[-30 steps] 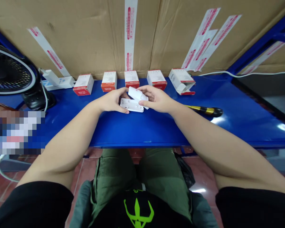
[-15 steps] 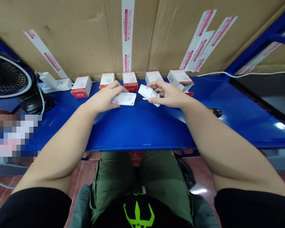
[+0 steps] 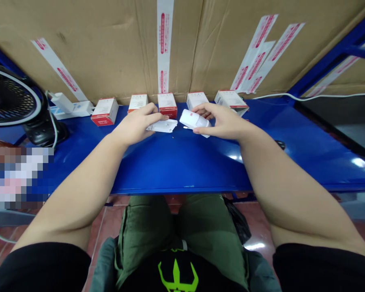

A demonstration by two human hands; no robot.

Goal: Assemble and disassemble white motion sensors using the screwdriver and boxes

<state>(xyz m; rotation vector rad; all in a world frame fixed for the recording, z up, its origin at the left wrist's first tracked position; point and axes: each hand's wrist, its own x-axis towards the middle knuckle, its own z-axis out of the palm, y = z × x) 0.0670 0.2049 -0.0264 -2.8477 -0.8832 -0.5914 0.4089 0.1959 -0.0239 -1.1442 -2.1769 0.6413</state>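
Observation:
My left hand grips a flat white plastic plate by its left end, fingers and thumb closed on it. The plate tilts over the blue table. My right hand is closed around a rounded white plastic housing with a small red mark. Part of the housing lies hidden behind the fingers, and a thin white piece juts out beneath it. A narrow gap separates the plate from the housing. A tiny speck shows just below the plate.
Several red-and-white boxes line the back of the blue table, against a taped cardboard wall. The rightmost box has an opened end. At left stand a black fan and a white power strip.
The plate in my left hand has tipped and now shows less of its face. The housing in my right hand has shifted slightly right and turned, showing more of its front.

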